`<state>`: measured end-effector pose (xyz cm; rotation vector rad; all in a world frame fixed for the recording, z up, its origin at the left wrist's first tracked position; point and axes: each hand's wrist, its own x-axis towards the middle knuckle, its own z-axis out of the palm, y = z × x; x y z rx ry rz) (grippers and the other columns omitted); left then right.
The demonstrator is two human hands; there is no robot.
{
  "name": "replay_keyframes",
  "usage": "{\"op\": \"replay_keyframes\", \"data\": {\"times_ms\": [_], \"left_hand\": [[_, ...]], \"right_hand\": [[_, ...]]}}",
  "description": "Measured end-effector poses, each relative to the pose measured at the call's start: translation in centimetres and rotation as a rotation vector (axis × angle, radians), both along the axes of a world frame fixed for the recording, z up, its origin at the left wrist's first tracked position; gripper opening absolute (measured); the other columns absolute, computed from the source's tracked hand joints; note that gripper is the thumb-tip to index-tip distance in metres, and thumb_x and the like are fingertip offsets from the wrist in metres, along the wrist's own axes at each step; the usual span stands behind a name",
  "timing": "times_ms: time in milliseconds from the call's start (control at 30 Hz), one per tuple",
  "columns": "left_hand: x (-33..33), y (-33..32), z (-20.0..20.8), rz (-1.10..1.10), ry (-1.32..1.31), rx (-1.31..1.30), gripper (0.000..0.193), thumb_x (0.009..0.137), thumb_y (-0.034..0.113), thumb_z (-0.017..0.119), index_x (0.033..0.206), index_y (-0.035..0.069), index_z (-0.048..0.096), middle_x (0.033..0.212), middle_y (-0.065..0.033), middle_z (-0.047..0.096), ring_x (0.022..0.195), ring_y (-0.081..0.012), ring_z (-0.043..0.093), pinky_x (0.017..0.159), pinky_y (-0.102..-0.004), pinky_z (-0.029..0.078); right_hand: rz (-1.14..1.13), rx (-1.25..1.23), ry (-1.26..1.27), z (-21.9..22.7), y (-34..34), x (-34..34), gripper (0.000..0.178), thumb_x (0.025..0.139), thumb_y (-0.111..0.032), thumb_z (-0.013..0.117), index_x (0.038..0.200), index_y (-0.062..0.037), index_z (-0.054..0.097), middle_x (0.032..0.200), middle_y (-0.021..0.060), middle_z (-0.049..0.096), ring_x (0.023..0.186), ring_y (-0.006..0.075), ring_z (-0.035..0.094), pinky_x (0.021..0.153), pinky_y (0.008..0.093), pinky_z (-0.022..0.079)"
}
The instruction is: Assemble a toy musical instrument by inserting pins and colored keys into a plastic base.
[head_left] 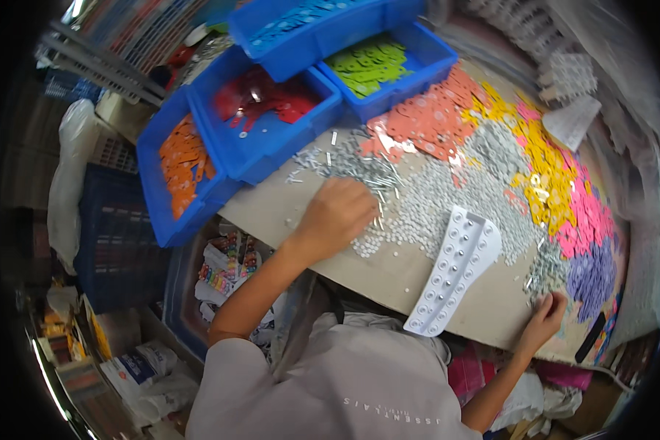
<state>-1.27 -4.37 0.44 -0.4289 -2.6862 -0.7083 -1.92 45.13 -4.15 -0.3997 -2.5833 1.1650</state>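
Note:
My left hand (337, 220) rests at the near edge of a pile of small metal pins (374, 169), its fingers curled together. What is in its fingertips, if anything, is hidden. At the right, my right hand (546, 323) is by the table's near edge, thumb and fingers drawn together below a second heap of metal pins (546, 268); its grasp is too small to make out. Between the hands lies a long white plastic strip (438, 293) with two rows of round sockets and a row of metal studs down its middle. Its near end juts over the table edge.
Blue bins hold orange pieces (183, 165), red pieces (290, 110), green pieces (367, 66) and light-blue pieces (308, 20). Loose white beads (411, 213) cover mid-table. Salmon pieces (433, 117), yellow pieces (546, 183), pink pieces (583, 213) and purple pieces (592, 279) are heaped beyond.

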Motion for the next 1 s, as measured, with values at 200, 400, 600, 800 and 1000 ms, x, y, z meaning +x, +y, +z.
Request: {"op": "replay_keyframes", "data": {"times_ms": [200,400,600,800,1000], "left_hand": [[-3.1,-15.7,5.1,0.716,0.203,0.467,0.018,0.099,0.015,0.065,0.091,0.0,0.072,0.073,-0.0075,0.071,0.064,-0.0102,0.064,0.059,-0.0299,0.05],[-9.4,-32.8,2.8,0.817,-0.209,-0.082,0.021,0.091,0.016,0.065,0.102,0.0,0.075,0.083,-0.0166,0.075,0.077,-0.0299,0.074,0.069,-0.0414,0.058],[-13.9,-33.4,-0.8,0.954,-0.499,-0.414,0.033,0.091,0.014,0.055,0.117,0.001,0.07,0.118,-0.0267,0.07,0.111,-0.0438,0.068,0.092,-0.0513,0.056],[-14.6,-36.5,-2.5,1.005,-0.564,-0.275,0.034,0.093,0.016,0.056,0.118,-0.003,0.068,0.123,-0.0294,0.067,0.118,-0.0436,0.065,0.096,-0.0508,0.054],[-15.7,-36.3,-2.1,0.955,-0.454,-0.23,0.027,0.088,0.018,0.063,0.094,-0.006,0.073,0.095,-0.0247,0.075,0.088,-0.0389,0.075,0.076,-0.0478,0.059]], "right_hand": [[0.013,0.146,0.29,-0.6,-4.7,2.3,0.015,0.103,-0.008,0.06,0.113,0.004,0.062,0.103,0.0104,0.065,0.093,0.0188,0.06,0.088,0.0317,0.05],[0.253,0.139,0.295,-0.6,-10.6,4.0,0.009,0.1,0.0,0.062,0.108,0.0037,0.062,0.098,0.0088,0.064,0.088,0.0186,0.059,0.081,0.0321,0.05],[0.183,0.108,0.207,-1.1,-10.6,3.8,0.009,0.097,0.003,0.063,0.107,0.0036,0.062,0.097,0.008,0.062,0.087,0.0186,0.058,0.076,0.0306,0.05],[0.194,0.049,0.151,-0.9,-11.1,3.4,0.009,0.1,-0.002,0.062,0.107,0.0037,0.062,0.096,0.007,0.062,0.086,0.0164,0.057,0.075,0.0295,0.049],[0.185,0.04,0.149,-0.9,-10.8,3.3,0.01,0.102,-0.005,0.061,0.107,0.0038,0.062,0.095,0.006,0.062,0.084,0.0145,0.056,0.074,0.0285,0.048]]}}
